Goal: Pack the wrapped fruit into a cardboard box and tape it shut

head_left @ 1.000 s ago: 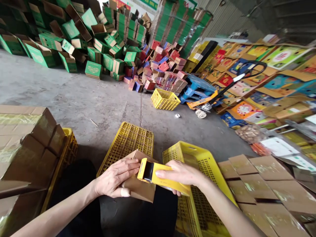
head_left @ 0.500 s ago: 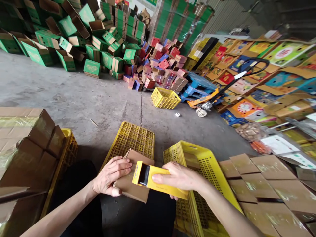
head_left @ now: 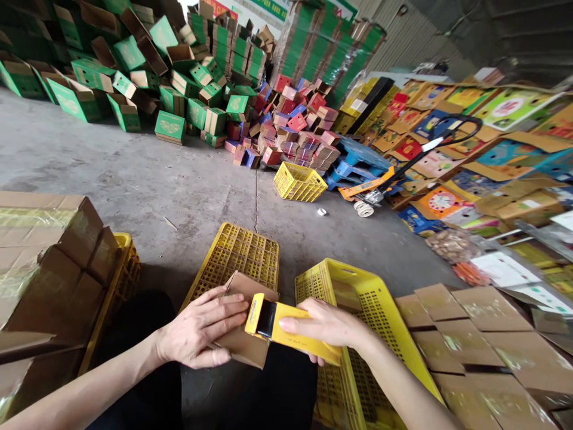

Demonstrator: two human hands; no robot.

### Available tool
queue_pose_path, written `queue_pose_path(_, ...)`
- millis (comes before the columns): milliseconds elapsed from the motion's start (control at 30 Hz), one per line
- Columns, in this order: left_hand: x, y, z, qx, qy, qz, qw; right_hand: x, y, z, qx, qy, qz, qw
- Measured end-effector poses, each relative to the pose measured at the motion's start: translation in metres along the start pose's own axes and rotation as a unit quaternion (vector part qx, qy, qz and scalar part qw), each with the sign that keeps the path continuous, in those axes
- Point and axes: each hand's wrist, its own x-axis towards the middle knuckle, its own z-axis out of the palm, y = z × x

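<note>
A small brown cardboard box (head_left: 248,345) sits tilted in front of me, near an upturned yellow plastic crate (head_left: 244,257). My left hand (head_left: 208,327) holds the box at its left side, fingers laid across the upper face and thumb along the near side. In my right hand (head_left: 320,325) is a yellow tape dispenser (head_left: 298,341) with a black part near its front, gripped from above by the body. Its front end meets the upper face of the box close to my left fingertips. The dispenser and my hands cover part of the box.
Right of the box stands a yellow crate (head_left: 380,298) with a carton inside. Taped cartons (head_left: 474,328) are at far right, stacked cartons (head_left: 49,239) at left. Beyond lie a small yellow crate (head_left: 299,181), a pallet jack (head_left: 371,188) and heaped green boxes (head_left: 170,125).
My left hand has slid right over the box, closer to the dispenser. The dispenser has shifted slightly to the right in my right hand's grip.
</note>
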Motion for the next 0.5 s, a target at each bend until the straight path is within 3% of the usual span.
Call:
queue_pose_path(167, 0.009, 0.000, 0.000, 0.013, -0.020, 0.041, 0.999, 0.000, 0.006, 0.003, 0.007, 0.008, -0.004, 1.000)
queue_pose_path(500, 0.002, -0.015, 0.016, 0.012, 0.033, 0.066, 0.997, -0.010, 0.025, 0.005, 0.048, 0.008, -0.023, 0.999)
